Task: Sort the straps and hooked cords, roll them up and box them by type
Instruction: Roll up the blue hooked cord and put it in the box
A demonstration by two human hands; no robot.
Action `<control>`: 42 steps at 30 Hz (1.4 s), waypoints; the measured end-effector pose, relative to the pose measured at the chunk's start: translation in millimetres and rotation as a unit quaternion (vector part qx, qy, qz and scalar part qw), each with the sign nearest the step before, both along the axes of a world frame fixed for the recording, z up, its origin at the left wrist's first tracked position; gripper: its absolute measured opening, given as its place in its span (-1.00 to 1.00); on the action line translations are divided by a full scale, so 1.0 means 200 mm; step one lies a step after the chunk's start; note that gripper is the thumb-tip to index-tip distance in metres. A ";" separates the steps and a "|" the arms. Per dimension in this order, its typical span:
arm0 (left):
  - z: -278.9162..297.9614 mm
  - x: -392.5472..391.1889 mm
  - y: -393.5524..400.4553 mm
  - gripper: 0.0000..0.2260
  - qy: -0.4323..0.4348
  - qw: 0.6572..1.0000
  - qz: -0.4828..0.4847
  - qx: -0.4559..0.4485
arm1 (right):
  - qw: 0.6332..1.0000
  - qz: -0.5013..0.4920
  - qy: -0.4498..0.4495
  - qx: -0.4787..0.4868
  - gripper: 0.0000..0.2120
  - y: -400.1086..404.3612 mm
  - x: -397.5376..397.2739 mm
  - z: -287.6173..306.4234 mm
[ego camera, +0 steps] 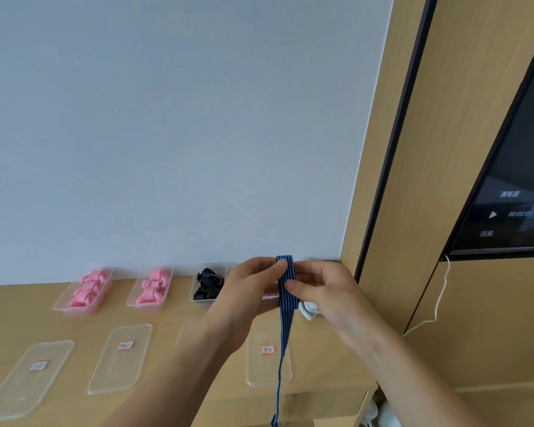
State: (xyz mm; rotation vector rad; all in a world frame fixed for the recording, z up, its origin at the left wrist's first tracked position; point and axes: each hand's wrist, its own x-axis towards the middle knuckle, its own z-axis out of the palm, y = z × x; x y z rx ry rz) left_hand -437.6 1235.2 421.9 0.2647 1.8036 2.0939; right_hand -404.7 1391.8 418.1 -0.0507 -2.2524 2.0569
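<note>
A blue strap with dark stripes (285,322) hangs from both hands above the wooden table (170,315), its tail dropping past the front edge. My left hand (250,291) pinches the folded top end from the left. My right hand (324,291) pinches it from the right, thumb on the front. Two clear boxes (85,292) (151,289) at the back hold rolled pink straps. A third box (207,285) holds black cords. A fourth box behind my hands is mostly hidden.
Several clear lids with small red-framed labels (28,377) (121,357) (269,352) lie flat on the table's front half. A white cable (309,309) sits near the wall corner. A wooden panel with a dark screen (512,192) stands at right.
</note>
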 end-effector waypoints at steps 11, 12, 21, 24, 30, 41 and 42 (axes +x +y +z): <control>0.00 0.04 0.03 -0.53 -0.061 0.997 0.028 -0.029 | 0.996 -0.037 0.046 -0.068 -0.79 0.00 0.05 0.04; 0.00 0.05 0.02 -0.53 -0.058 0.997 0.026 -0.034 | 0.995 -0.037 0.049 -0.078 -0.79 0.00 0.05 0.04; 0.01 0.10 0.01 -0.43 -0.087 0.995 -0.003 -0.040 | 0.986 -0.072 0.129 -0.077 -0.74 0.00 0.07 0.07; 0.02 0.11 0.01 -0.42 -0.090 0.996 -0.002 -0.029 | 0.983 -0.081 0.158 -0.052 -0.72 -0.02 0.08 0.06; 0.05 0.10 0.00 -0.38 -0.102 0.995 0.000 -0.016 | 0.971 -0.093 0.219 0.014 -0.70 -0.04 0.10 0.03; 0.07 0.04 -0.02 -0.62 -0.082 0.996 -0.023 0.001 | 0.872 -0.162 0.394 0.243 -0.70 -0.03 0.10 -0.08; 0.06 0.04 -0.02 -0.66 -0.081 0.996 -0.025 0.003 | 0.863 -0.155 0.407 0.254 -0.68 -0.02 0.10 -0.09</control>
